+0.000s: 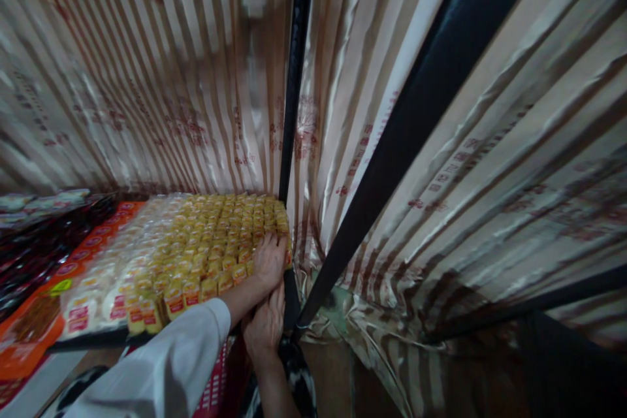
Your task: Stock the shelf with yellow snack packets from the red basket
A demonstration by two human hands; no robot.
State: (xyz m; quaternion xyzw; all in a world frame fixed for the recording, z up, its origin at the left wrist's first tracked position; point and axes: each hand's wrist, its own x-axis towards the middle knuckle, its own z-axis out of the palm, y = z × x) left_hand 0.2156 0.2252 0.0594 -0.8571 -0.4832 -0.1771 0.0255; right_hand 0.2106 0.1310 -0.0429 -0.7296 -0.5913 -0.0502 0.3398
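Note:
My left hand [270,260], in a white sleeve, reaches across to the right end of a block of small yellow packets [210,241]. Its fingers bend down over the packets near the corner, tips partly hidden among them. My right hand [264,330] is just below, at the front edge of the display, partly covered by my left wrist. What its fingers hold, if anything, is hidden. The yellow packets stand in tight rows, with red and white labels on the front ones.
Left of the yellow packets are white packets [98,287], an orange pack [34,326] and dark shiny packs [44,255]. Striped curtains [196,65] hang behind and to the right. A black post [392,170] slants down close on my right. Below is a pinkish-red basket [215,379].

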